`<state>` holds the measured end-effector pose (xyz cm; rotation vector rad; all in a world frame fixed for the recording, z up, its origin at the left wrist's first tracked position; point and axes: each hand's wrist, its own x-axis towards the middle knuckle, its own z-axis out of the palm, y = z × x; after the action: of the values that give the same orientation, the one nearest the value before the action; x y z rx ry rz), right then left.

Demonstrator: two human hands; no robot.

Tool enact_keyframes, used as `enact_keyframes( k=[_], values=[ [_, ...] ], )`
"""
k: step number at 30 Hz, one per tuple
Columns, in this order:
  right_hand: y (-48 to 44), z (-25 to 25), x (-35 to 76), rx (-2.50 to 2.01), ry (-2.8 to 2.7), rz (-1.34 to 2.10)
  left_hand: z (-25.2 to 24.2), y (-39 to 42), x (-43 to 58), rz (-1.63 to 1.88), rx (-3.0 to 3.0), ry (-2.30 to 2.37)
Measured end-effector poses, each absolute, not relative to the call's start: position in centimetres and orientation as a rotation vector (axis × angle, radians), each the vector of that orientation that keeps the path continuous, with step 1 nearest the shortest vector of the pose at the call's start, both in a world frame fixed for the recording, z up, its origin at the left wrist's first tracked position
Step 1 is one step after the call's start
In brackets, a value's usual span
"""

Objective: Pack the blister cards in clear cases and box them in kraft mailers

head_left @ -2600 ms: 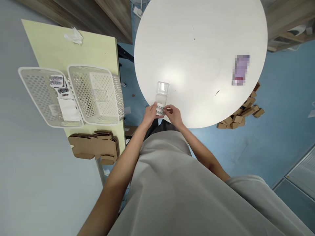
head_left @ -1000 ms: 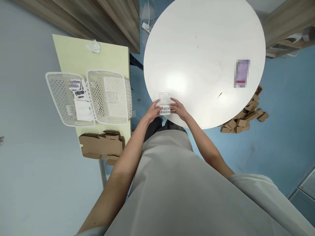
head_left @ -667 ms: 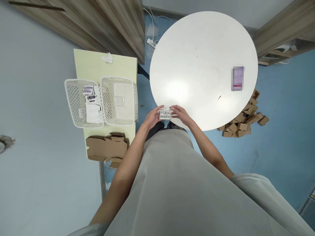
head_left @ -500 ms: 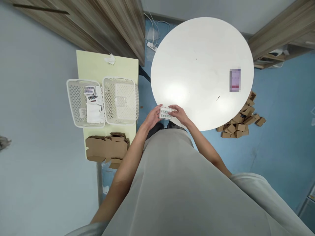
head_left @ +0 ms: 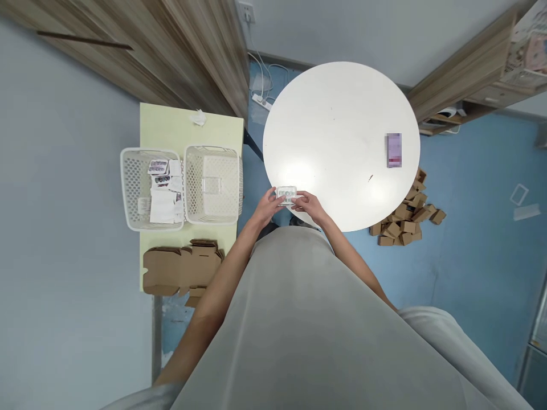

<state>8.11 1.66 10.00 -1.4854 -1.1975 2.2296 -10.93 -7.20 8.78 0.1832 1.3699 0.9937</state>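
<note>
A small clear-and-white pack (head_left: 286,193) with rows of pale green spots is held at the near edge of the round white table (head_left: 342,131). My left hand (head_left: 266,207) grips its left side, with the thumb over the front. My right hand (head_left: 309,205) pinches its right side, fingertips on the lower right part. The spots look fainter under a glare or clear cover; which, I cannot tell.
Left, a pale green table (head_left: 162,122) bears a white basket (head_left: 128,191) of packs and cards, a second basket (head_left: 233,188) and flat cardboard (head_left: 171,270). A blurred purple item (head_left: 394,151) lies on the round table. Small brown boxes (head_left: 401,225) are heaped on the floor.
My left thumb has come over the front of the pack, and my right fingers have shifted lower on its right side. The whole view has shifted slightly.
</note>
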Motion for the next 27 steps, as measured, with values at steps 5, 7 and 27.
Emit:
enact_keyframes(
  k=[5, 7, 27],
  values=[
    [1.2, 9.7, 8.3, -1.508, -1.206, 2.121, 8.6, -6.8, -11.2, 0.919, 0.148, 1.395],
    [1.0, 9.4, 8.3, -1.529, -1.199, 2.085, 8.5, -6.5, -11.3, 0.915, 0.183, 1.440],
    [3.5, 4.4, 8.2, -1.632, -1.186, 1.997, 9.4, -7.3, -8.9, 0.966, 0.188, 1.699]
  ],
)
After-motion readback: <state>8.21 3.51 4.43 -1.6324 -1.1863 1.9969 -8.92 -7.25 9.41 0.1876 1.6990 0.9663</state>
